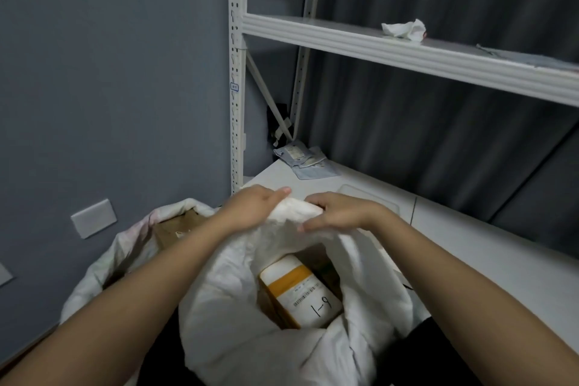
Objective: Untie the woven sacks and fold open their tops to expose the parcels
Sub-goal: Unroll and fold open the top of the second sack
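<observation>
Both hands' fingers pinch the white sack's far rim above a parcel

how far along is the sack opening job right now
Done: the near sack is untied, its mouth open enough to show a labelled parcel. The sack behind it also gapes, showing a brown box. In hand: left hand and right hand grip the near sack's far rim. Left: folding that rim down.

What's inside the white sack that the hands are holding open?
Inside the white sack lies a parcel with orange tape and a barcode label marked 1-9, on brown cardboard. Anything deeper is hidden by the sack's folds.
</observation>
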`<state>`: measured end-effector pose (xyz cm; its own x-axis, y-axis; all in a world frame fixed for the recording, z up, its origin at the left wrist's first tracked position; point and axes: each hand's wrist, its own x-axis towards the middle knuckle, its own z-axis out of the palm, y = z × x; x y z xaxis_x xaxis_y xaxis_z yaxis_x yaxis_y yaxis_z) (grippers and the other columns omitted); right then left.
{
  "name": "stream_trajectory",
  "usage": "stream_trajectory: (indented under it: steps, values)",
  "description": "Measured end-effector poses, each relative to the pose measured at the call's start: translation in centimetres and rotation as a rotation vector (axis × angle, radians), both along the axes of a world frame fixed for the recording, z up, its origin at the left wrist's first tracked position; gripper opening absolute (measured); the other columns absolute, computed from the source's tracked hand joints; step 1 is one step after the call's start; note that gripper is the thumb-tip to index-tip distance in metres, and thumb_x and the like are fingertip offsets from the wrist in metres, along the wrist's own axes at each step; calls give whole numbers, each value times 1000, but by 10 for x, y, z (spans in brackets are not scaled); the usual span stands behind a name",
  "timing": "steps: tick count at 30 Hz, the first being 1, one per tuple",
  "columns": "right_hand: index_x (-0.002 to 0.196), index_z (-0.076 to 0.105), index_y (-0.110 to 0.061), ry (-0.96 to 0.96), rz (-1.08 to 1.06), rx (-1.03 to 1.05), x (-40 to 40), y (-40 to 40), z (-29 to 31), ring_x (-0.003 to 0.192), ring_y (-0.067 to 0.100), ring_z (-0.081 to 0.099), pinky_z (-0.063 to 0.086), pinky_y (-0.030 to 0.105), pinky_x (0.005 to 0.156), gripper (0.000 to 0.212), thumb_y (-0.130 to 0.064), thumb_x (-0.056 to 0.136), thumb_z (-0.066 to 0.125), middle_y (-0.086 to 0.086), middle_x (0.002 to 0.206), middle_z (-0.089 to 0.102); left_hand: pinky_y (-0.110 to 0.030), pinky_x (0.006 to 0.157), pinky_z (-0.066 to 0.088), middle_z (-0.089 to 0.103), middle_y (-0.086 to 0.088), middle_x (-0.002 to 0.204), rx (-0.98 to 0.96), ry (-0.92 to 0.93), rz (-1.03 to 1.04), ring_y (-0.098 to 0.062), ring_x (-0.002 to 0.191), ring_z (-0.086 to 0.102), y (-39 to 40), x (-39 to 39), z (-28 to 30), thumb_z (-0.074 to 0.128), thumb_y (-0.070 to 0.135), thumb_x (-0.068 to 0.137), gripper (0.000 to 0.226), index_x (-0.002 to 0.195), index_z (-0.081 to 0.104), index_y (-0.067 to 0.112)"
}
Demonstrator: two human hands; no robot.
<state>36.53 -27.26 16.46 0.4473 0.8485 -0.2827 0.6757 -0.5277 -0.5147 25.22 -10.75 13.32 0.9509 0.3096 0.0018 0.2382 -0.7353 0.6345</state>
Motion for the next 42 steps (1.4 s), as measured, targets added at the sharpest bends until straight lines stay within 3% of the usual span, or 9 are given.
stream_trajectory:
  steps: [3, 7, 11, 17, 23, 28, 33, 39, 42]
  values:
    - [81, 65, -15, -163, -99, -1, 0, -3, -15, 71, 18, 58, 42, 31, 65, 40, -54, 76, 71, -1, 74, 61, -29, 68, 39, 51, -1, 86, 35, 77, 29, -19, 83, 53, 13, 0, -1, 22, 75, 85, 63, 81, 50, 20]
    - [105, 69, -11, 396, -185, 79, -2, -8, -21, 97, 24, 67, 51, 33, 91, 46, -39, 69, 79, 7, 101, 72, -36, 76, 43, 60, -3, 90, 314, -43, -24, -24, 92, 58, -31, 8, -1, 22, 61, 95, 52, 81, 53, 21]
    - [97, 65, -18, 2, -136, 134, 2, -21, -10, 78, 11, 58, 44, 25, 69, 41, -52, 76, 72, -4, 89, 64, -30, 75, 42, 56, -4, 76, -152, 121, 28, -21, 78, 56, -7, 12, 7, 35, 62, 93, 57, 75, 61, 14]
    - [78, 66, -8, 251, -217, 367, -13, -20, -20, 64, 7, 51, 39, 25, 66, 48, -55, 80, 66, -5, 67, 57, -35, 79, 45, 58, 4, 87, 240, -144, -62, -18, 86, 55, -33, 16, 5, 21, 60, 96, 51, 87, 56, 24]
    - [86, 64, -21, 5, -197, 324, -12, -43, -27, 65, 3, 54, 41, 25, 64, 25, -45, 90, 60, -10, 74, 60, -30, 62, 34, 43, -5, 59, -45, -30, 118, -20, 59, 45, 9, 29, 7, 37, 50, 97, 53, 58, 39, 14]
    - [96, 68, -4, 804, -470, 597, -13, -49, -29, 84, 18, 67, 51, 29, 80, 34, -35, 95, 54, 8, 88, 72, -33, 68, 42, 56, 5, 79, 423, -250, -196, -18, 78, 55, -32, 21, -1, 25, 55, 97, 47, 81, 53, 21]
    - [101, 63, -19, 41, -336, 403, -10, -53, -31, 97, 13, 58, 41, 20, 80, 35, -47, 97, 44, -5, 102, 64, -32, 62, 34, 41, -1, 58, 105, -42, 1, -24, 63, 44, -8, 42, 17, 26, 53, 99, 57, 56, 35, 16]
    - [109, 64, 1, 824, -524, 565, -14, -41, -23, 103, 27, 63, 46, 33, 97, 39, -33, 99, 48, 16, 108, 68, -36, 74, 43, 59, 1, 83, 444, -240, -202, -20, 86, 56, -48, 43, 2, 24, 52, 99, 50, 81, 59, 21]
    - [109, 63, -17, 277, -355, 444, -11, -52, -24, 97, 12, 63, 48, 24, 83, 34, -44, 97, 48, -1, 104, 67, -31, 62, 36, 50, -1, 59, 243, -92, -39, -21, 65, 53, -27, 60, 12, 24, 54, 98, 61, 56, 44, 16]
